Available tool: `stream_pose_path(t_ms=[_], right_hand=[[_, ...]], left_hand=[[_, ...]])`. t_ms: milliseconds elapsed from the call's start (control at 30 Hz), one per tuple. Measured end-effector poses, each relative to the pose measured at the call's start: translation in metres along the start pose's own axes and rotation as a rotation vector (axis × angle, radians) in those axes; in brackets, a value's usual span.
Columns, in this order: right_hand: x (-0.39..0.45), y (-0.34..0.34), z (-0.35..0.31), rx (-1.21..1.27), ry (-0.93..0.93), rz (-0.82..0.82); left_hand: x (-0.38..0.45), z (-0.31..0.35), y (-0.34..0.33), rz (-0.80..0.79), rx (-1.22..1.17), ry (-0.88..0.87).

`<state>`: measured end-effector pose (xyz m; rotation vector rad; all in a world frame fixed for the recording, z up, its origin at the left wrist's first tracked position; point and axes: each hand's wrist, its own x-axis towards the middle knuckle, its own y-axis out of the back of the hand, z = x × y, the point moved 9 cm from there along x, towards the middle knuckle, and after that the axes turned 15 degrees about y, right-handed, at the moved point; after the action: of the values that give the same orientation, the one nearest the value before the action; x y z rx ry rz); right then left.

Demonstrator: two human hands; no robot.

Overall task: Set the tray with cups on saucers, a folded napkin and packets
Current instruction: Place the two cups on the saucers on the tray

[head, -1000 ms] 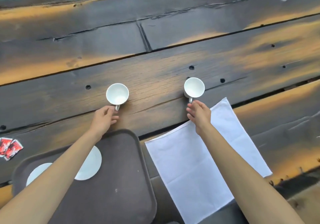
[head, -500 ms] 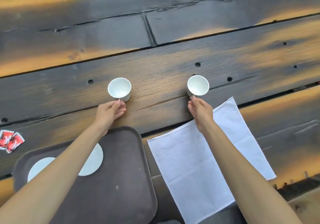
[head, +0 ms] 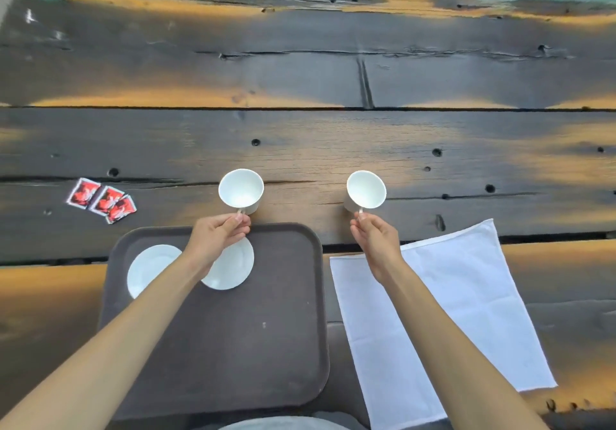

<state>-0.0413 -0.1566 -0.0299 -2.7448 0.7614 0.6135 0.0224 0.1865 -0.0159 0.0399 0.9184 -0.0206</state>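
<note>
While my left hand (head: 216,236) and right hand (head: 375,241) each pinch a cup (head: 240,190) by its handle just beyond the fingertips, I judge them light, rigid, breakable.

left hand (head: 218,238) pinching cup (head: 240,190), right hand (head: 375,241) likewise

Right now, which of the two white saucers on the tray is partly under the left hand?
The right-hand round white saucer, nearer the tray's middle; the left hand overlaps its upper-left edge. The other saucer is crossed only by the forearm.
</note>
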Motion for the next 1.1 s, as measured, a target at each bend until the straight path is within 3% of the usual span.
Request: stream_pose_path(t_ms=[300,567,1100], right_hand=[[-0.063,-0.106,0.033,-0.078,-0.001,-0.229],[-0.115,-0.167,0.07,-0.212,0.008,-0.425],[-0.144,-0.178,0.125,-0.314,-0.073,-0.407]], left_hand=[[-0.045,-0.054,0.112,0.14,-0.074,-0.003],[-0.072,-0.1,0.167,0.206,-0.123,0.009],[-0.059,-0.131,0.175,0.166,-0.002,0.0]])
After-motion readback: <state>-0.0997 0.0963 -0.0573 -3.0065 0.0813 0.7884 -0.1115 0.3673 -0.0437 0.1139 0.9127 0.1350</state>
